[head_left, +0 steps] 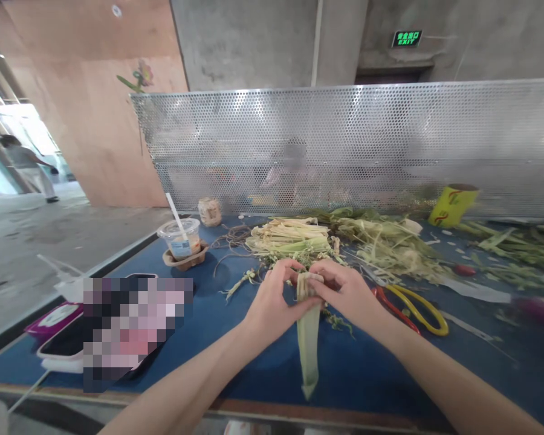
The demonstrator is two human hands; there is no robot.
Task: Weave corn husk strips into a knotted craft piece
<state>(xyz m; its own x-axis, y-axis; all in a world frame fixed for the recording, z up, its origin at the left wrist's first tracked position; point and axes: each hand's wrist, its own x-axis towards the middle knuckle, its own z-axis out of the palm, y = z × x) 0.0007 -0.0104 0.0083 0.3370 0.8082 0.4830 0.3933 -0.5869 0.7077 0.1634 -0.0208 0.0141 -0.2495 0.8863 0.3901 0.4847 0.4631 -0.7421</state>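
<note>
Between my two hands hangs a pale green corn husk (309, 350), its long end pointing down toward the table's front edge. My left hand (278, 293) pinches its upper part from the left, thumb across the front. From the other side my right hand (340, 284) grips the folded top of the same husk, fingers curled behind it. Just beyond them lies a pile of flattened, pale yellow-green husk strips (292, 235). Scissors with red and yellow handles (419, 311) rest beside my right wrist, their blades partly hidden.
A lidded plastic cup (180, 238) with a straw sits in a cardboard holder, left of a twine ball (209, 211). Loose husks (390, 241) spread right, near a yellow roll (453, 205). A blurred-out device stands left. A perforated metal screen (254, 133) borders the table's back.
</note>
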